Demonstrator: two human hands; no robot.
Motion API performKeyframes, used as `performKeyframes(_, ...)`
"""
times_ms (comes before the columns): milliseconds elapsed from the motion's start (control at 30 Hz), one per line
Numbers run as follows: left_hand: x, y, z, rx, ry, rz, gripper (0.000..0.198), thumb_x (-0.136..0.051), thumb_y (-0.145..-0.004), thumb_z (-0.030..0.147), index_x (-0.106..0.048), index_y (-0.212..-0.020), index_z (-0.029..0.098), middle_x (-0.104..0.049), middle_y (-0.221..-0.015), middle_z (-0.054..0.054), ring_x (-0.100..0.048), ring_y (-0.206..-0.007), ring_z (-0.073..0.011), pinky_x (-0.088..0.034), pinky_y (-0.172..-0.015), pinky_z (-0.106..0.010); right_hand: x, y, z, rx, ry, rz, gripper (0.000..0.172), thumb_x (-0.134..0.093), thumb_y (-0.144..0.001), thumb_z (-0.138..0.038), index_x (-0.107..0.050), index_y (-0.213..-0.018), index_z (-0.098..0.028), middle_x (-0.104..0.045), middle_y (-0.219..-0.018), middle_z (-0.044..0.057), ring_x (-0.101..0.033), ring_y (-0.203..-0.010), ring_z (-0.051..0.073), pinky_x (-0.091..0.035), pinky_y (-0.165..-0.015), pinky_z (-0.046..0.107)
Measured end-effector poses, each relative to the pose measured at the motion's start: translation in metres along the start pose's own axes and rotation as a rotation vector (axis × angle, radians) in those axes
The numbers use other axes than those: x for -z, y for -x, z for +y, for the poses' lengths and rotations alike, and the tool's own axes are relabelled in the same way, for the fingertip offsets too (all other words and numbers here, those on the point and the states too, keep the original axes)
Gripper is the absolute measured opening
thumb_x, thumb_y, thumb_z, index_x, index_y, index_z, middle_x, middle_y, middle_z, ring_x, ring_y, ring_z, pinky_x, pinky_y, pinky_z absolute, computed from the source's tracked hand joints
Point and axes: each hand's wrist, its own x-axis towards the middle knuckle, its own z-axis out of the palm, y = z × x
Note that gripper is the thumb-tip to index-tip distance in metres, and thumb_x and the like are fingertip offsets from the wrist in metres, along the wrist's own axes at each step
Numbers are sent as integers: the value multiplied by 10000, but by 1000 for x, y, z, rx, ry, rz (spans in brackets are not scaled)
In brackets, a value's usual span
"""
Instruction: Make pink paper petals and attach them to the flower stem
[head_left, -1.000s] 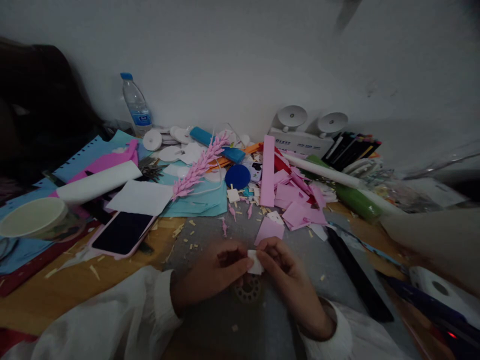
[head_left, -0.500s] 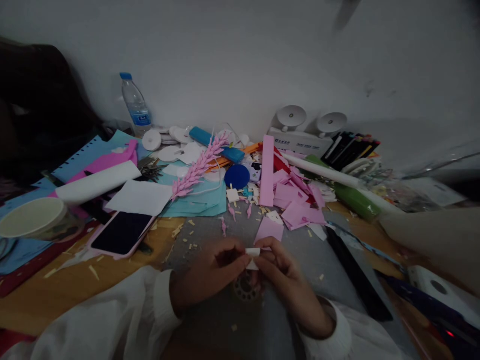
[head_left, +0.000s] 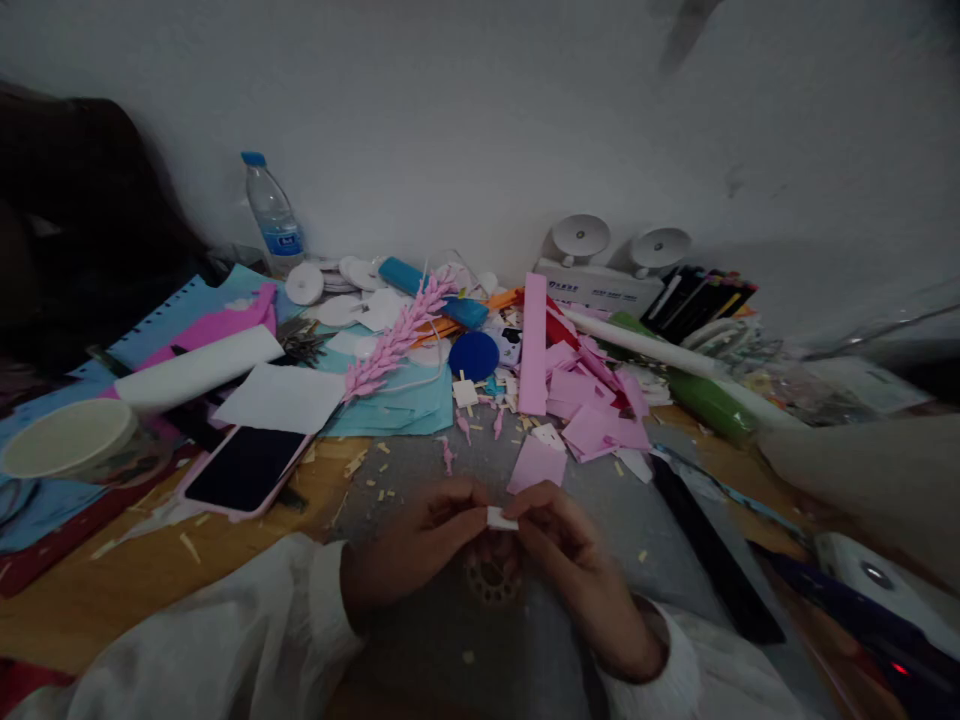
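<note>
A small white strip of paper, looking folded or rolled, is pinched at both ends between my two hands. My left hand is closed with thumb and fingertips on its left end. On the right end, thumb and fingers of my right hand press together. Just below the fingers lies a round disc with holes around its rim, partly hidden by the hands. A square of pink paper lies beyond the right fingertips. Small twisted pink pieces rest beyond the left hand.
A pink flower-like stem lies on blue-green paper sheets. A phone, paper cup and water bottle are at left. Pink scraps, a black bar and a dark blue tool with a red light are at right.
The white paper has become a narrower strip, with less of its face showing. Both hands remain in nearly the same place.
</note>
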Motion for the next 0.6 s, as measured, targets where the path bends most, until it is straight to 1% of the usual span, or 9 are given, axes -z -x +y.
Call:
performKeyframes(67,1,0,1,-7,-27,-10,219,-477,-874,283,-570,-726,151,-554,-650,21,-503,-602,-113,-399,-594,-233,0,1,0,-5,15,7,144,-614,-890,-367,-591,-880,-224,-637,-711,-28,-593,-609,87,-468,-571,182)
performKeyframes(133,0,0,2,-1,-38,-8,213,-498,-872,306,-569,-745,151,-557,-659,20,-505,-605,-114,-397,-587,-232,0,1,0,-4,27,18,152,-617,-887,-375,-590,-876,-226,-634,-723,-27,-591,-619,89,-466,-580,187)
performKeyframes(200,-1,0,3,3,-30,5,192,-530,-857,314,-558,-753,154,-534,-658,30,-486,-597,-107,-386,-574,-223,1,1,0,-1,33,25,153,-616,-887,-378,-590,-879,-228,-620,-731,-27,-585,-641,90,-459,-596,186)
performKeyframes(267,-3,1,4,3,-33,25,177,-530,-852,300,-545,-747,158,-502,-649,40,-462,-585,-99,-373,-563,-217,1,1,-1,-12,-2,4,158,-608,-889,-390,-574,-941,-245,-601,-741,-32,-577,-655,95,-459,-609,192)
performKeyframes(333,-4,2,4,-7,-108,51,169,-516,-854,276,-542,-733,161,-486,-642,42,-451,-582,-100,-361,-552,-216,1,1,0,-38,-51,-27,222,-613,-878,-418,-533,-1018,-266,-586,-770,-34,-574,-674,106,-464,-616,205)
performKeyframes(400,-5,3,4,-62,-241,98,170,-509,-851,253,-542,-710,164,-487,-635,38,-453,-587,-106,-349,-541,-218,0,0,1,-58,-32,-30,246,-621,-865,-438,-520,-1000,-258,-562,-773,-35,-558,-677,108,-455,-605,203)
performKeyframes(500,-5,4,2,-183,-414,172,171,-513,-849,227,-551,-693,167,-512,-648,29,-479,-624,-117,-364,-574,-227,3,-1,3,-27,147,30,206,-587,-887,-417,-529,-873,-220,-513,-715,-36,-514,-650,105,-420,-578,193)
performKeyframes(533,-5,4,2,-200,-430,196,172,-513,-854,231,-554,-699,169,-521,-656,27,-488,-635,-120,-373,-587,-229,5,-3,4,4,224,56,195,-563,-901,-402,-530,-859,-214,-506,-707,-34,-506,-644,108,-417,-579,198)
performKeyframes(600,-5,4,1,-183,-399,225,198,-493,-877,258,-554,-710,171,-531,-664,22,-502,-641,-123,-392,-600,-231,15,-6,3,102,394,133,161,-510,-927,-363,-530,-880,-210,-530,-748,-14,-518,-664,123,-431,-598,217)
